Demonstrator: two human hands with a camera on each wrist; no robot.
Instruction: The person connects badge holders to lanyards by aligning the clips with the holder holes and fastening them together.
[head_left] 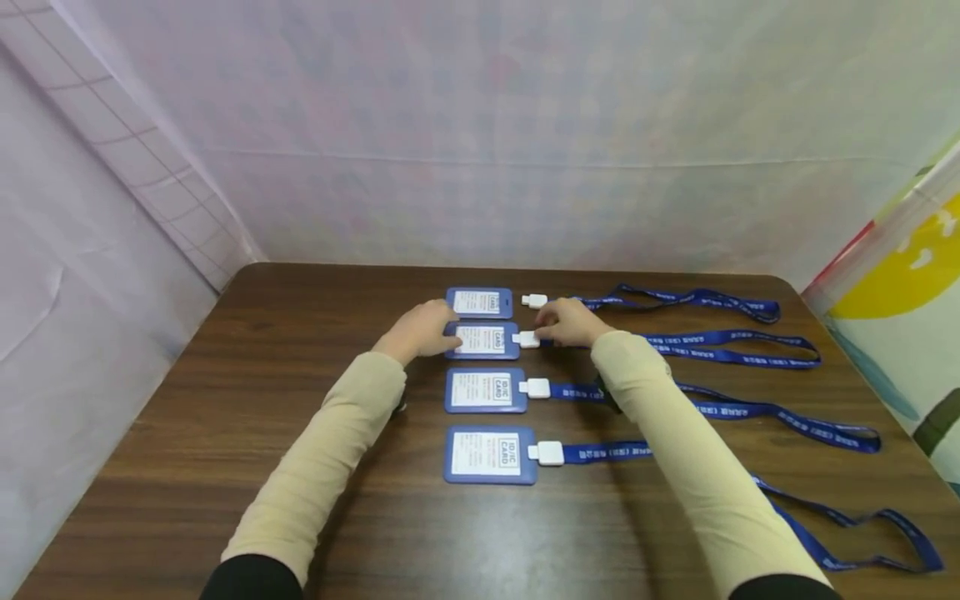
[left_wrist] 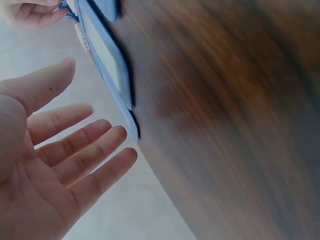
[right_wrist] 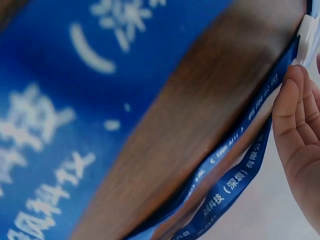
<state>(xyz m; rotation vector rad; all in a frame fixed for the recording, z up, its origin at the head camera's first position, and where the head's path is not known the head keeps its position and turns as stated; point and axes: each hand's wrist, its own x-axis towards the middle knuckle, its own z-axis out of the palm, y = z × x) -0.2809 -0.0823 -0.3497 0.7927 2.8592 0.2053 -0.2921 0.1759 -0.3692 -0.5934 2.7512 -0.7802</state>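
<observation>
Several blue ID card holders lie in a column, white clips and blue lanyards stretching to their right. My left hand (head_left: 423,329) is at the left edge of the second card holder from the back (head_left: 482,341). In the left wrist view its fingers are spread and hold nothing, with the holder (left_wrist: 107,52) beyond the fingertips. My right hand (head_left: 567,322) pinches the second lanyard at its white clip (head_left: 528,339), which meets the holder. The right wrist view shows the fingertips against the lanyard (right_wrist: 267,82) beside the clip; the thumb is mostly cut off.
The rearmost card holder (head_left: 480,303) lies apart from its white clip (head_left: 535,301). Nearer me are two more holders (head_left: 486,390) (head_left: 491,455) with clips at their right edges. Beneath everything is a brown wooden table (head_left: 247,367); a pale curtain (head_left: 480,167) hangs behind it.
</observation>
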